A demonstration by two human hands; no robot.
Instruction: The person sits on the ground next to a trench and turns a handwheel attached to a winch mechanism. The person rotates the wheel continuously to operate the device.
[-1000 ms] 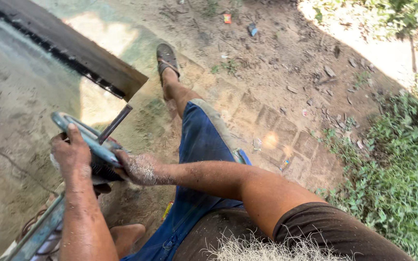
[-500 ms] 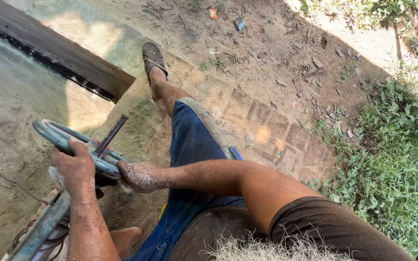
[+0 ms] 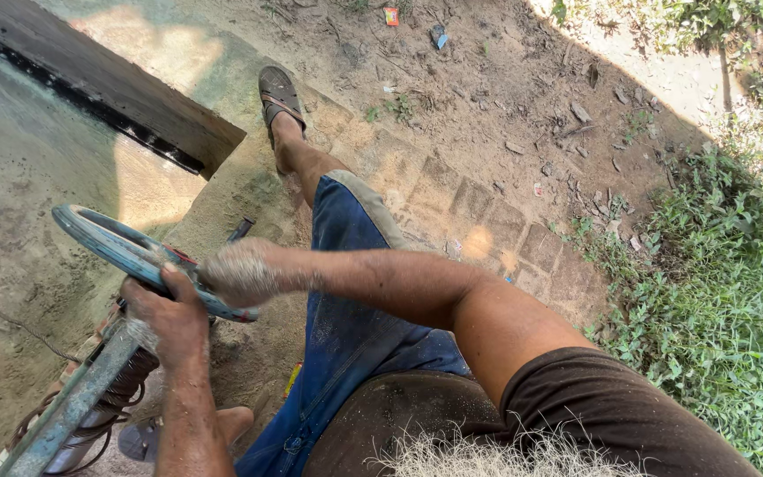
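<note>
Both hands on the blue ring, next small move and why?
Probably steady the ring level before anything else: it sits tilted on the blue frame, the left hand grips its near edge, and the dusty right hand rests on its right side.

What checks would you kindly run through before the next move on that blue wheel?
1. Left hand gripping the blue wheel: ok.
2. Right hand on the wheel's rim: ok, though dust-coated.
3. What the wheel drives: cannot tell.
4. Loose cable clear of the wheel: ok.
5. Footing, sandal on the ground: ok.
6. Coil beneath the wheel secure: cannot tell.
</note>
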